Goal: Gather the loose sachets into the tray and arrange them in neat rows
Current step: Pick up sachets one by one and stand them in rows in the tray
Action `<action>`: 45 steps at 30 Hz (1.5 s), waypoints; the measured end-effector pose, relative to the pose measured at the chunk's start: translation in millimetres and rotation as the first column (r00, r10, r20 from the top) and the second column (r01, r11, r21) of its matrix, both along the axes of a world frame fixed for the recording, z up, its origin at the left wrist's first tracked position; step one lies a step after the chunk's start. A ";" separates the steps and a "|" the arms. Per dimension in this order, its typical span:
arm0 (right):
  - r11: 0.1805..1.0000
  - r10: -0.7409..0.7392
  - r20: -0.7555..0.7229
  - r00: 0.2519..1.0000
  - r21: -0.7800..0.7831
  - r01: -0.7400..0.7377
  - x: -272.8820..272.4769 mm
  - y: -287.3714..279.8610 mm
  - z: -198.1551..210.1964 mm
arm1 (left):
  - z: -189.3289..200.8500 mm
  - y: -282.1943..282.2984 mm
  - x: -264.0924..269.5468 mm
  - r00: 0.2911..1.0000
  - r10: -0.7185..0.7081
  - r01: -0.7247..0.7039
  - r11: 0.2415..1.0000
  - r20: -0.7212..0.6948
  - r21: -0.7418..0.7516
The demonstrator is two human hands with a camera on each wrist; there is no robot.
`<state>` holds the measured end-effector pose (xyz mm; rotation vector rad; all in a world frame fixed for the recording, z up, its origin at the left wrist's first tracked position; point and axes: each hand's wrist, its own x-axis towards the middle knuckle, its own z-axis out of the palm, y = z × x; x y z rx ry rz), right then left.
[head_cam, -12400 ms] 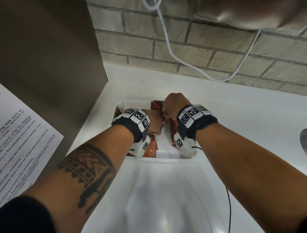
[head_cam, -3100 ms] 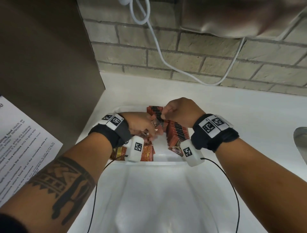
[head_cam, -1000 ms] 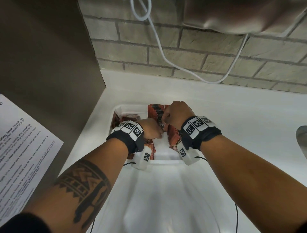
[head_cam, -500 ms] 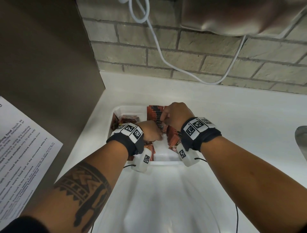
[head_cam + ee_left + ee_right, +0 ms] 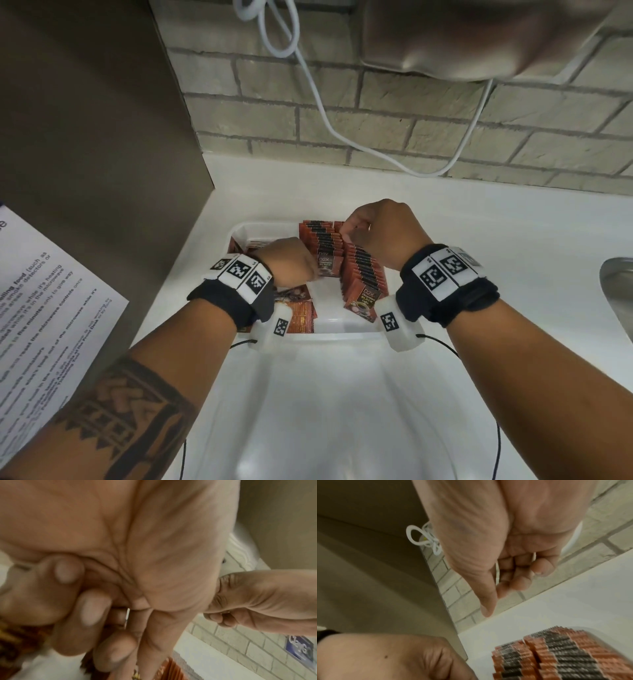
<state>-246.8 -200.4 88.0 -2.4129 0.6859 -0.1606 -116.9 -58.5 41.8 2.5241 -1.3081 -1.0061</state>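
With upright coffee sachets (image 5: 359, 274) ranked at the tray's (image 5: 335, 334) two o'clock, the left hand (image 5: 291, 262) curled, perhaps pinching one, the right hand's (image 5: 380, 229) fingers (image 5: 520, 574) curled emptily; squaring each sachet against its row would have kept it neat.

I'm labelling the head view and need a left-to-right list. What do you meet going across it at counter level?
Printed notice → left hand → standing sachet rows in the tray → right hand → metal sink edge.
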 end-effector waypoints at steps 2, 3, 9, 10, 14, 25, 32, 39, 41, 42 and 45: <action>0.998 0.039 -0.024 0.999 0.054 -0.038 -12.5 13.0 7.7 | 6.3 11.9 1.8 0.998 -0.014 0.015 1.000 0.064 -0.009; 0.994 0.074 -0.071 0.995 0.081 -0.068 -18.2 21.7 8.7 | 8.0 18.2 1.0 0.994 -0.046 0.045 0.999 0.103 0.008; 0.971 0.213 -0.346 0.913 0.179 -0.159 -27.1 80.2 -23.5 | -8.9 40.8 -10.1 0.964 -0.204 0.171 0.967 0.171 0.191; 0.974 0.208 -0.374 0.904 0.167 -0.155 -25.0 86.8 -30.9 | -12.2 42.7 -12.3 0.961 -0.205 0.171 0.968 0.183 0.186; 0.984 0.176 -0.439 0.881 0.070 -0.162 -12.2 102.8 -54.9 | -17.7 46.9 -13.9 0.957 -0.188 0.159 0.977 0.219 0.142; 0.995 0.034 -0.491 0.871 0.097 0.016 16.8 106.0 -80.8 | -12.2 56.5 -0.2 0.980 -0.154 0.148 0.987 0.122 0.059; 0.994 0.023 -0.516 0.856 0.106 0.037 23.0 106.6 -83.2 | -12.7 52.4 0.7 0.973 -0.163 0.138 0.979 0.165 0.153; 0.999 0.041 -0.543 0.839 0.045 -0.020 25.2 108.3 -85.3 | -16.7 39.6 -4.0 0.970 -0.196 0.147 0.946 0.147 0.289; 0.999 0.037 -0.542 0.840 0.048 -0.013 26.0 108.7 -86.8 | -17.9 38.2 -4.8 0.969 -0.200 0.153 0.945 0.141 0.290; 0.999 0.035 -0.538 0.842 0.051 -0.009 26.2 108.8 -87.1 | -18.3 37.7 -4.9 0.970 -0.201 0.154 0.944 0.137 0.291; 0.998 0.028 -0.528 0.849 0.061 0.005 26.9 108.4 -88.5 | -19.5 36.8 -4.0 0.971 -0.199 0.155 0.946 0.133 0.285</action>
